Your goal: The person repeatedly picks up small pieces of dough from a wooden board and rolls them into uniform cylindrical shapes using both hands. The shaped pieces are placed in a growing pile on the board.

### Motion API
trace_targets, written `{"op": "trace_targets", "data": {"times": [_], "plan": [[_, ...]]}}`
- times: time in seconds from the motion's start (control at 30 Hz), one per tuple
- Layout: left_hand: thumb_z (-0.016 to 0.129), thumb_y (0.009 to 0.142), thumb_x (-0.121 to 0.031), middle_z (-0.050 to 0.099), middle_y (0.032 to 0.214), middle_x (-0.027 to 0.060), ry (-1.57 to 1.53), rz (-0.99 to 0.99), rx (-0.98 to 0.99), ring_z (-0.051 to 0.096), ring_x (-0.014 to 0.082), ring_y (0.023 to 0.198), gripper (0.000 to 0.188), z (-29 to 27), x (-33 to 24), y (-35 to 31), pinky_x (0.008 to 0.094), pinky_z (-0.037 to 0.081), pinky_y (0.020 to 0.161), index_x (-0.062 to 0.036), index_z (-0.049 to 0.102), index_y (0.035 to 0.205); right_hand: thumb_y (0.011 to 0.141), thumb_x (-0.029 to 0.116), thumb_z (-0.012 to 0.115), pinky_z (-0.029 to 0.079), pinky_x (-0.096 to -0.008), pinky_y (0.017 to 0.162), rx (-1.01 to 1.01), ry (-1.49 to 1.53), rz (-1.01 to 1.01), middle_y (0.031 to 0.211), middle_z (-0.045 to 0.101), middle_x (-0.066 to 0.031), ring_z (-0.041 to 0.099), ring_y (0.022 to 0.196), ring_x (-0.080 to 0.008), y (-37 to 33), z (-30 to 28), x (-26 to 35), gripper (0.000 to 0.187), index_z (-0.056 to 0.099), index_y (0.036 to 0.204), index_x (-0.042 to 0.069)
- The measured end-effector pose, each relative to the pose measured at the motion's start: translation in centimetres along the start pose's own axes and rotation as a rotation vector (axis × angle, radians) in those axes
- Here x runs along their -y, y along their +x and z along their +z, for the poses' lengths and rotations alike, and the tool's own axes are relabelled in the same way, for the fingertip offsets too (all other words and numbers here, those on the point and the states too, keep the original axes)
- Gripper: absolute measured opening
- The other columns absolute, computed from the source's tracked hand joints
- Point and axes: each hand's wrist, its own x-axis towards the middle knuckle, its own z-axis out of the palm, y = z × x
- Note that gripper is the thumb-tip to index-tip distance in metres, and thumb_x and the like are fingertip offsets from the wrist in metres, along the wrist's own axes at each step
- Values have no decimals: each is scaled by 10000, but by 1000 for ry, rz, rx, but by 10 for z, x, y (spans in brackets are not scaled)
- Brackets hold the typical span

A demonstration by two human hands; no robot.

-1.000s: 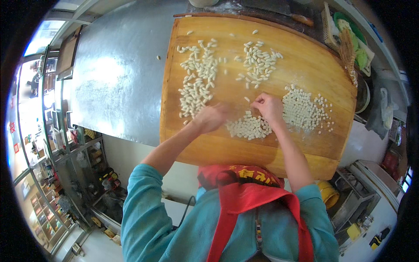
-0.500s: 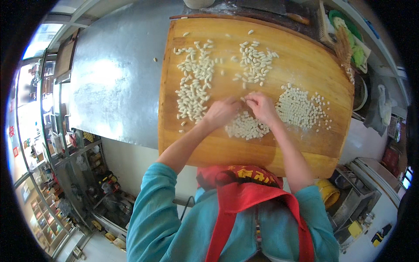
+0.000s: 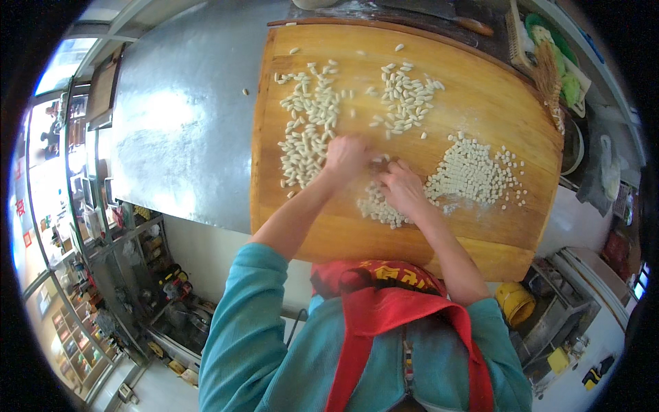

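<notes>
Small white dough pieces lie in piles on a wooden board. My left hand (image 3: 348, 158), its fingers smeared by motion, is beside the right edge of the pile of longer rolled dough pieces (image 3: 307, 147) at left. My right hand (image 3: 403, 187) bends down over the middle pile of short dough lumps (image 3: 379, 208), fingers curled together, their tips hidden from me. Between the two hands lie a few dough pieces (image 3: 381, 158). Farther right spreads a pile of small cut dough cubes (image 3: 473, 172). Another group of rolled pieces (image 3: 405, 96) lies toward the far side.
The wooden board (image 3: 480, 237) rests beside a grey metal tabletop (image 3: 185, 151), where one stray piece lies. A straw brush (image 3: 548, 75) and a basket (image 3: 516, 41) with green things stand at the far right corner. A wooden-handled tool (image 3: 473, 26) lies behind the board.
My left hand has moved slightly up and away from my right hand. The right hand has shifted down and left over the middle pile. A rolled piece now lies right of the far group.
</notes>
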Motion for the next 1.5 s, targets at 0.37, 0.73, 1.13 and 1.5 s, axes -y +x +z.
{"op": "trace_targets", "data": {"times": [0.37, 0.73, 1.13, 1.5], "plan": [[657, 759, -148, 621, 934, 90, -159, 516, -126, 619, 277, 854, 236, 7, 10, -49, 390, 529, 720, -99, 637, 990, 780, 204, 691, 506, -423, 729, -81, 148, 299, 826, 645, -159, 634, 799, -324, -7, -9, -21, 162, 693, 813, 45], [665, 792, -261, 617, 823, 76, -126, 277, -45, 611, 278, 813, 177, 16, 1, -46, 389, 511, 681, -89, 676, 835, 739, 472, 723, 471, -410, 533, -171, 42, 506, 615, 632, -128, 624, 571, -307, 15, -12, -28, 418, 654, 669, 66], [621, 874, -334, 634, 660, 166, -216, 63, -122, 632, 354, 616, 318, -15, -18, -17, 454, 507, 596, -17, 646, 864, 854, 253, 602, 487, -430, 683, -208, 224, 185, 739, 649, -158, 625, 774, -337, 15, -15, -13, 250, 676, 751, 38], [636, 818, -191, 650, 864, 130, -188, 155, -117, 633, 331, 821, 220, 29, -8, -61, 410, 514, 725, -58, 661, 992, 785, 145, 653, 488, -397, 792, -66, 84, 215, 846, 673, -133, 609, 905, -306, 6, -6, -10, 117, 696, 842, 52]]}}
